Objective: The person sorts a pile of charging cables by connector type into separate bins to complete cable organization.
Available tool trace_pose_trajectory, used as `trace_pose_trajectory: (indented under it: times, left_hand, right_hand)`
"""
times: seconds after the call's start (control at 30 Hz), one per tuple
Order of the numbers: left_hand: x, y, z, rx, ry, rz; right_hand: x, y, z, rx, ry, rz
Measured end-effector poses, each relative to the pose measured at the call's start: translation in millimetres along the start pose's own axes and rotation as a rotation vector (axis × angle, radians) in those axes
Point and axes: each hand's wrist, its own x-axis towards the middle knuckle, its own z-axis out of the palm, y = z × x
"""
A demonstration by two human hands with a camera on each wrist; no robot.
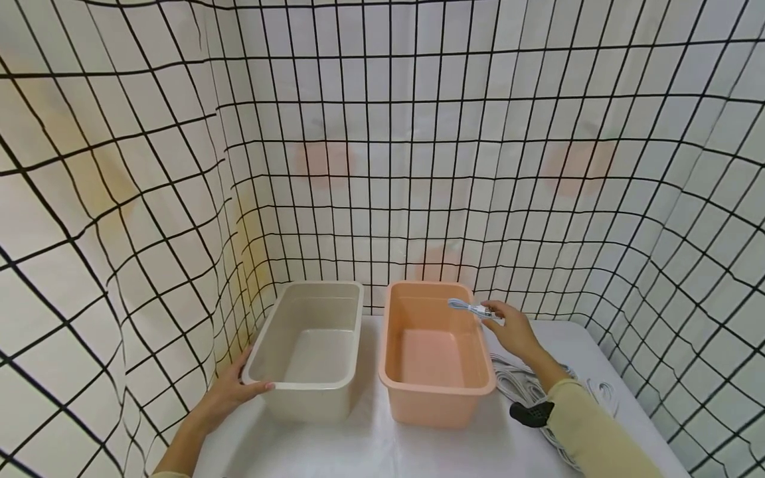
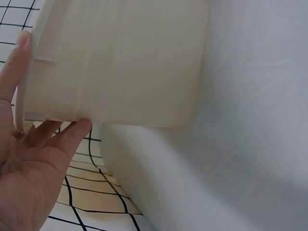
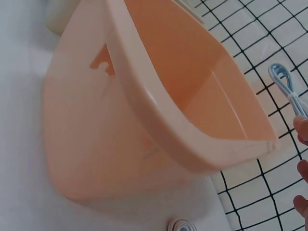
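Note:
Two plastic bins stand side by side, a beige one on the left and a peach-orange one on the right. My left hand holds the beige bin's front left corner, thumb at the rim and fingers against the outer side. Above the right rim of the orange bin, my right hand pinches a bundled white-blue USB cable near its plug. The cable's loop points left over the bin; in the right wrist view the loop and some fingertips show at the right edge.
White cables lie bundled on the table right of the orange bin, partly hidden by my right forearm. A smaller cable coil lies farther right. Black wire grid encloses the back and both sides of the white-covered table.

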Motion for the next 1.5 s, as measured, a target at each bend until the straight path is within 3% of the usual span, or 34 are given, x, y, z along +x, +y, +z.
trace_pose_trajectory:
  times: [0.23, 0.97, 1.2, 1.5]
  left_hand:
    - [2.3, 0.3, -1.3, 0.001, -0.007, 0.003]
    - [1.5, -0.2, -2.1, -0.002, -0.004, 0.008]
    - [2.5, 0.9, -3.7, -0.006, -0.010, 0.030]
    - [0.5, -0.3, -2.3, -0.019, -0.016, 0.019]
  right_hand:
    - [12.1, -16.7, 13.0, 0.029, -0.010, -0.064]
    - [50.0, -64.3, 59.3, 0.163, -0.140, -0.100]
    - [60.6, -82.0, 82.1, 0.239, -0.195, -0.095]
    - [67.4, -108.4, 120.6, 0.236, -0.208, -0.097]
